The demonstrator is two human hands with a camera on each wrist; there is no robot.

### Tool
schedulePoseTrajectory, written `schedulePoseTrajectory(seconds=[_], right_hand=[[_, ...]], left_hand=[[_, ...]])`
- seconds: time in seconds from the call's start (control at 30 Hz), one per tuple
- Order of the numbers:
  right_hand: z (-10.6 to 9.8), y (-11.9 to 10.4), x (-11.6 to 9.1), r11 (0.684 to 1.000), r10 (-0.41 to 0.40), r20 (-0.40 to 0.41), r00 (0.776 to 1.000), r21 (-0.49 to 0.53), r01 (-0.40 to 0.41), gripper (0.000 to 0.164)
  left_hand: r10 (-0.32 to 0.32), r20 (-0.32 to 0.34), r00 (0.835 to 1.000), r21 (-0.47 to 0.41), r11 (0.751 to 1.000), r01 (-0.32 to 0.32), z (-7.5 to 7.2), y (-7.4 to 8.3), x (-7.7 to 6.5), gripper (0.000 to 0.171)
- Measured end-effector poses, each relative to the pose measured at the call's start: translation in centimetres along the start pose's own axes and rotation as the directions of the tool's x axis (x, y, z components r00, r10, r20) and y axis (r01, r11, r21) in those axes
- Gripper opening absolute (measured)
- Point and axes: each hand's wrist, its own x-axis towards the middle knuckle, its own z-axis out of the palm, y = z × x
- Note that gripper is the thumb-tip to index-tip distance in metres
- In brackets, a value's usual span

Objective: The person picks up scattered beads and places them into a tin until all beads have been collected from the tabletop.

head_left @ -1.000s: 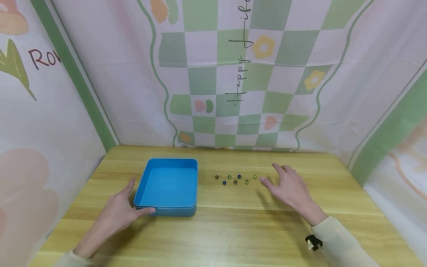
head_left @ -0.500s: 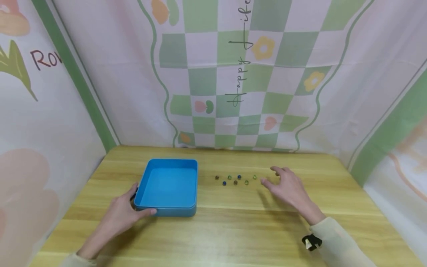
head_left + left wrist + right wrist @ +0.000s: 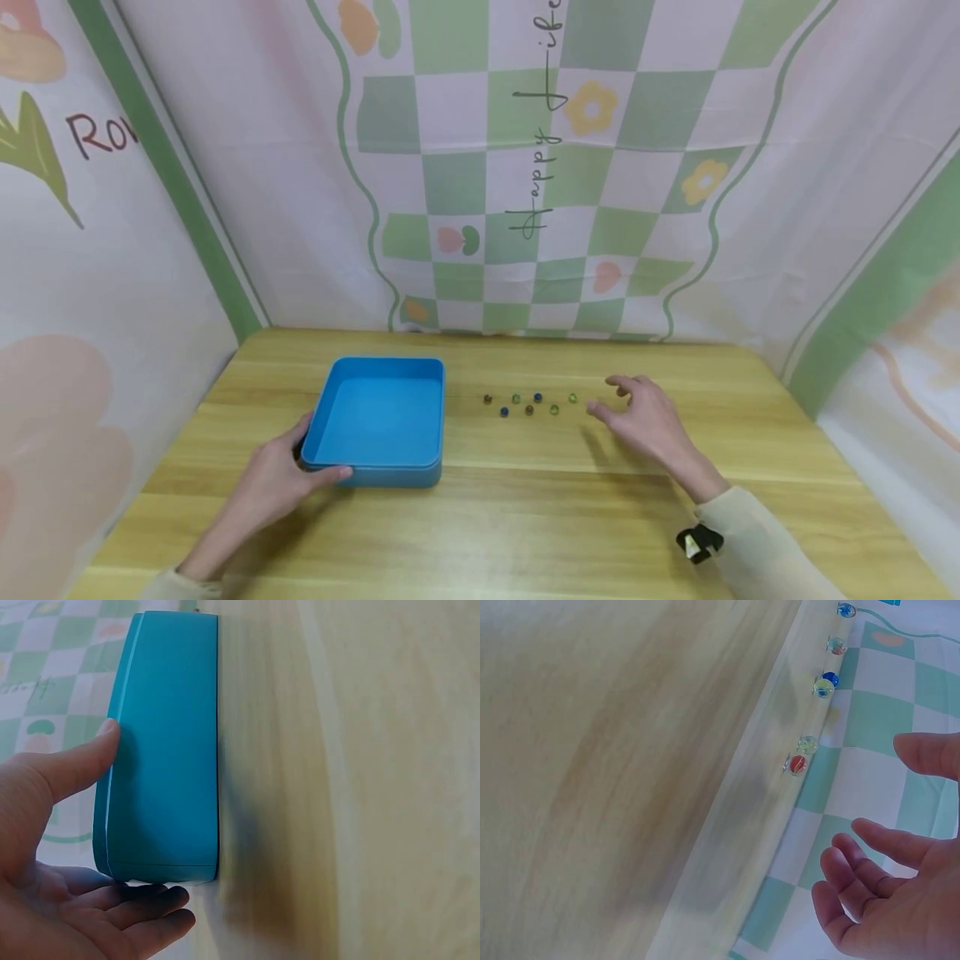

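Observation:
A blue square open-topped box (image 3: 375,417) stands on the left part of the wooden table. My left hand (image 3: 273,479) holds its near left corner, the thumb on the front wall and the fingers along the left side. In the left wrist view the thumb touches the box's (image 3: 165,750) edge, and the fingers lie loosely bent by its end. Several small glass marbles (image 3: 529,410) in blue, green and brownish tones lie in two loose rows right of the box. Beyond their right end my right hand (image 3: 648,425) hovers with spread, relaxed fingers, holding nothing; the right wrist view shows marbles (image 3: 798,764) apart from it.
The wooden table (image 3: 465,542) reaches back to a patterned curtain (image 3: 525,183) with green and white checks. More printed fabric hangs along the left and right sides. A black device (image 3: 699,543) with a pale part sits at the right sleeve.
The fingers of my left hand have come closer to the box's left side. My right hand has drawn its fingers slightly together. Box and marbles have stayed in place.

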Motion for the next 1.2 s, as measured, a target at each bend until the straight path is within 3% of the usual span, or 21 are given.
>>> schedulePoseTrajectory(seconds=[0.93, 1.2], right_hand=[[0.5, 0.4, 0.6, 0.998, 0.012, 0.05, 0.999, 0.06, -0.015, 0.061], [0.6, 0.2, 0.9, 0.993, 0.053, 0.1, 0.994, 0.1, -0.063, 0.059]], left_hand=[[0.042, -0.027, 0.999, -0.044, 0.998, -0.043, 0.8, 0.4, 1.3, 0.12], [0.042, -0.035, 0.998, -0.073, 0.996, -0.045, 1.1, 0.6, 1.5, 0.117]])
